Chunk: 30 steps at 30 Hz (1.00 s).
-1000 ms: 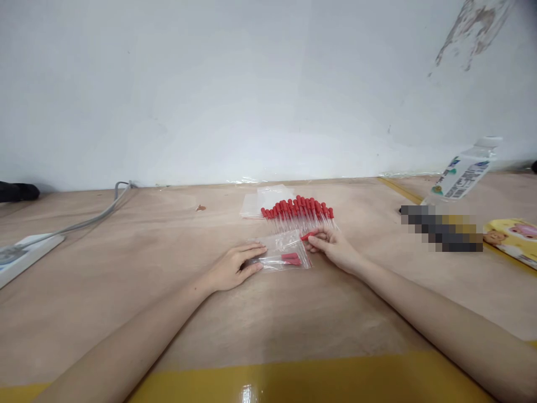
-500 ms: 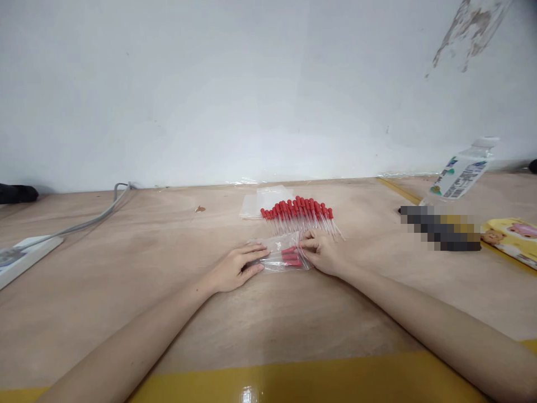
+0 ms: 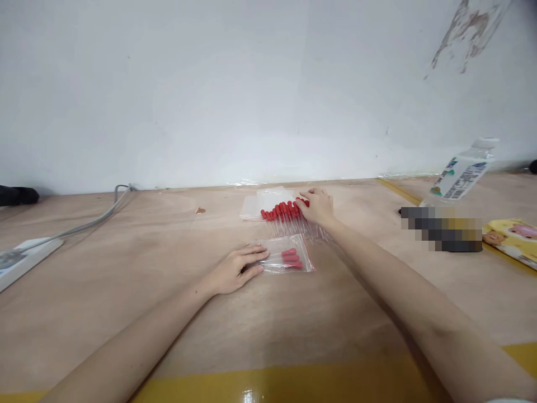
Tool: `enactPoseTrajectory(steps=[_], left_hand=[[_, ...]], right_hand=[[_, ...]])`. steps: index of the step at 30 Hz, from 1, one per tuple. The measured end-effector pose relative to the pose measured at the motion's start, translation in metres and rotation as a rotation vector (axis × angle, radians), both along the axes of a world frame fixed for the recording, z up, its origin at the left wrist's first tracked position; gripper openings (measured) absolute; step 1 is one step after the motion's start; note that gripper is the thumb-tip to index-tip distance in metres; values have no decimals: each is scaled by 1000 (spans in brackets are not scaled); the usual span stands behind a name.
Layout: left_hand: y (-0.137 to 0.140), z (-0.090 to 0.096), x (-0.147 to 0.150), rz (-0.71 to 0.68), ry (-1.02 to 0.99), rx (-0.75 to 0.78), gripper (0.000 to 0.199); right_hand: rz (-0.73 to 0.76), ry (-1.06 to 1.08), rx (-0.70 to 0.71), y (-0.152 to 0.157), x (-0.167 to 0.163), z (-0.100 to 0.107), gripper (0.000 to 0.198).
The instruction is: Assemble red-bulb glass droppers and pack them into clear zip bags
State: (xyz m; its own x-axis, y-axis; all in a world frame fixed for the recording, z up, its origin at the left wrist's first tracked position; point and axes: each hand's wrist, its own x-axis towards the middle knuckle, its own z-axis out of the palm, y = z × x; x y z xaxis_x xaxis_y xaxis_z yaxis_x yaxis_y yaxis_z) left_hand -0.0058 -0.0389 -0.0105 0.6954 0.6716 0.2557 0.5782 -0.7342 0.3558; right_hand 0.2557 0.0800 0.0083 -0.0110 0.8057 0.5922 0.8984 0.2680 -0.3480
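Note:
A clear zip bag (image 3: 274, 246) lies flat on the table, with three red-bulbed droppers (image 3: 292, 258) inside it. My left hand (image 3: 235, 270) rests on the bag's left end, fingers stretched out and pressing it down. Behind the bag is a row of loose droppers (image 3: 282, 211), their red bulbs pointing to the wall and their clear stems toward me. Over the right part of that row is my right hand (image 3: 318, 207), thumb and forefinger apart at the bulbs. It covers several of the droppers.
Flat clear bags (image 3: 268, 197) are stacked behind the droppers. At the right a bottle (image 3: 460, 174) stands tilted in view, near a blurred dark object (image 3: 440, 229) and a yellow packet (image 3: 514, 239). A power strip (image 3: 31, 254) with a grey cable (image 3: 100, 215) is at the left.
My right hand has let go of the bag's zip edge and moved back to the loose droppers. The left hand has stayed on the bag.

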Motion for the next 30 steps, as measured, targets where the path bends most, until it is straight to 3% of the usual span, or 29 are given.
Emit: enactPoseTrajectory(steps=[3, 7, 10, 14, 16, 21, 30], left_hand=[[0, 0, 0, -4, -10, -4, 37], [-1, 0, 0, -10, -18, -6, 38], [-1, 0, 0, -15, -23, -2, 37], [-1, 0, 0, -13, -31, -1, 37], [-1, 0, 0, -10, -30, 0, 37], [-2, 1, 1, -1, -17, -3, 37], [-2, 1, -1, -14, -11, 6, 37]], right_hand=[[-29, -22, -77, 16, -5, -1, 27], [-12, 162, -129, 23, -6, 5, 21], [149, 436, -112, 15, 0, 17, 22], [419, 815, -15, -19, 14, 26, 25], [426, 924, 20, -40, 22, 22, 28], [374, 1105, -67, -75, 38, -5, 37], [355, 1295, -198, -82, 33, -36, 38]])
